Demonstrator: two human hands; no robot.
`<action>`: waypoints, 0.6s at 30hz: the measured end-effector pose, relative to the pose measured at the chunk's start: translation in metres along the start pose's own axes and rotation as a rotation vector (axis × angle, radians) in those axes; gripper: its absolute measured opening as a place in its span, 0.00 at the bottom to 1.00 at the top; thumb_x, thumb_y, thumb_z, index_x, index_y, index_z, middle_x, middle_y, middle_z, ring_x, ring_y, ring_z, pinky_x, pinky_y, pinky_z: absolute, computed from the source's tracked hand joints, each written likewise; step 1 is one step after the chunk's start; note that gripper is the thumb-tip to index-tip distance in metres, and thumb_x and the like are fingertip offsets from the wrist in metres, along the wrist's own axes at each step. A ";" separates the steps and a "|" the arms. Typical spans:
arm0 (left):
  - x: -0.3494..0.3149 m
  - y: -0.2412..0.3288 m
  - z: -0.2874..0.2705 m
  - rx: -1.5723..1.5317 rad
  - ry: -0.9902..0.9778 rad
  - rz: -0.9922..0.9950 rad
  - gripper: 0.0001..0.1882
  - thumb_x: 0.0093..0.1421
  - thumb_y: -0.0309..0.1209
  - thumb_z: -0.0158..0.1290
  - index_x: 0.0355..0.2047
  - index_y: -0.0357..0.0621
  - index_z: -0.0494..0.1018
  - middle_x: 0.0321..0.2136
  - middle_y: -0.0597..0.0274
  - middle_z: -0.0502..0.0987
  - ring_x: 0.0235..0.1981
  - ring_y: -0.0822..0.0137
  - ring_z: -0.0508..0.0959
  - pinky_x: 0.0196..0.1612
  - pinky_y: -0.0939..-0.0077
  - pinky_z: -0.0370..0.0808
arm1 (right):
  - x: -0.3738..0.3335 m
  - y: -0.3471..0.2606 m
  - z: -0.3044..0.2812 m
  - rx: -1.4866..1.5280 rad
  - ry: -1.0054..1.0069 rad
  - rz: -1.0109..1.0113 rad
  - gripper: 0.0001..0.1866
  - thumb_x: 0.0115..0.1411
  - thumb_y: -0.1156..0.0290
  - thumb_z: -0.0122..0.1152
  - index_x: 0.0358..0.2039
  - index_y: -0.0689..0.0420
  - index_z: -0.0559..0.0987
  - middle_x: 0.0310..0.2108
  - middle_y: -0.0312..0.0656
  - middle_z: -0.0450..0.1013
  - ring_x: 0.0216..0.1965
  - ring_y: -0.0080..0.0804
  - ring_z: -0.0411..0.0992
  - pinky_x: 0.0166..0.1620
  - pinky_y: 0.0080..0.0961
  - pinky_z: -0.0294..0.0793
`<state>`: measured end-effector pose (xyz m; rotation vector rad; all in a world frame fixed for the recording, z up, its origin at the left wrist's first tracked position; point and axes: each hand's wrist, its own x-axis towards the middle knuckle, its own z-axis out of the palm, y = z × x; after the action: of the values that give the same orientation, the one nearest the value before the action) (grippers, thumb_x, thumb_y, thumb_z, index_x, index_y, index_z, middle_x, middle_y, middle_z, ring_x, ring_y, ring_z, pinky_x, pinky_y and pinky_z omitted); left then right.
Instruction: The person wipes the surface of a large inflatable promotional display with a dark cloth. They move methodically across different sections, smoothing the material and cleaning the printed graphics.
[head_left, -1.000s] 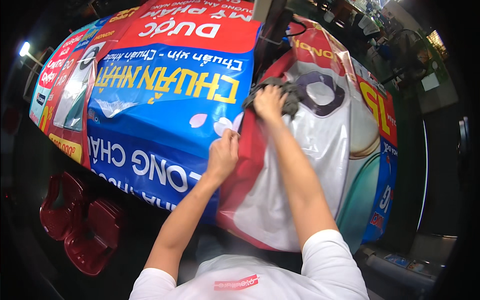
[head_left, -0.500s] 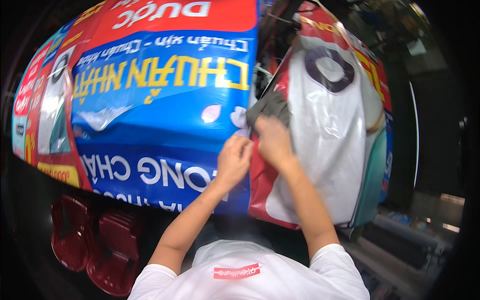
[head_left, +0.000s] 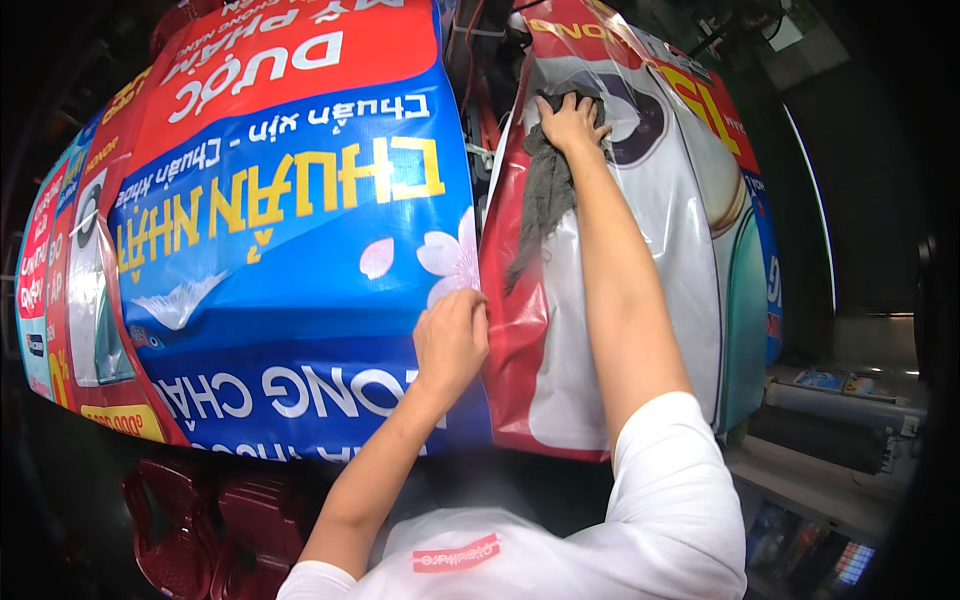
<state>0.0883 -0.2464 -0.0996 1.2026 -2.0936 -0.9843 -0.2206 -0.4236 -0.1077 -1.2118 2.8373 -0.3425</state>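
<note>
My left hand [head_left: 452, 338] has its fingers pinched on the right edge of a blue and red printed plastic banner [head_left: 300, 250], low down beside a pale flower print. Farther up and to the right, my right hand [head_left: 575, 125] lies with fingers spread on a dark grey rag [head_left: 547, 185]. The rag is pressed against a white and red plastic banner [head_left: 650, 270] and trails down along its red border. Between the two sheets runs a narrow dark gap, wider toward the far end, where parts show that I cannot make out.
Dark red plastic chairs [head_left: 180, 520] stand below the banner's near edge at the left. To the right are a grey metal frame [head_left: 840, 410] and a glass-fronted case below it. More printed sheets with red and yellow areas [head_left: 60, 290] hang at the far left.
My right hand has moved up and away to the right, spreading its fingers on the rag, which is now drawn out longer over the white banner. My left hand stays at the blue banner's edge.
</note>
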 end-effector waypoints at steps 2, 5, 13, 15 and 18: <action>-0.002 -0.003 -0.003 0.018 0.003 0.037 0.05 0.59 0.26 0.53 0.36 0.42 0.74 0.32 0.55 0.78 0.36 0.52 0.77 0.39 0.61 0.71 | 0.014 -0.012 0.000 -0.089 -0.231 -0.198 0.35 0.64 0.52 0.43 0.66 0.60 0.58 0.69 0.56 0.50 0.71 0.48 0.46 0.68 0.62 0.37; 0.002 -0.005 -0.003 0.006 0.106 0.084 0.07 0.59 0.26 0.53 0.38 0.40 0.74 0.35 0.51 0.78 0.37 0.50 0.76 0.41 0.61 0.72 | -0.040 -0.022 -0.013 -0.212 -0.312 -0.444 0.23 0.60 0.68 0.46 0.54 0.66 0.72 0.59 0.57 0.66 0.59 0.50 0.67 0.59 0.49 0.67; 0.099 -0.003 0.012 0.201 0.302 0.270 0.10 0.60 0.32 0.54 0.38 0.39 0.74 0.35 0.50 0.77 0.39 0.50 0.75 0.44 0.59 0.70 | -0.097 0.083 -0.111 0.214 -0.321 -0.506 0.23 0.45 0.78 0.46 0.40 0.61 0.84 0.38 0.56 0.79 0.43 0.46 0.79 0.50 0.33 0.75; 0.112 -0.001 0.012 0.274 0.095 0.208 0.09 0.60 0.34 0.54 0.36 0.41 0.75 0.36 0.52 0.78 0.39 0.51 0.75 0.44 0.59 0.69 | -0.027 0.094 -0.111 0.351 0.035 -0.414 0.21 0.51 0.76 0.47 0.42 0.61 0.83 0.37 0.55 0.80 0.42 0.42 0.80 0.48 0.30 0.75; 0.111 0.000 0.014 0.142 0.140 0.106 0.09 0.64 0.34 0.50 0.34 0.42 0.73 0.30 0.45 0.78 0.34 0.44 0.77 0.36 0.53 0.70 | 0.060 0.067 -0.074 0.687 0.069 -0.147 0.28 0.57 0.66 0.53 0.57 0.64 0.72 0.49 0.56 0.75 0.49 0.44 0.75 0.51 0.30 0.72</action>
<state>0.0265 -0.3397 -0.0982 1.1795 -2.1199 -0.6940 -0.3186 -0.4082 -0.0469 -1.2405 2.3301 -1.2500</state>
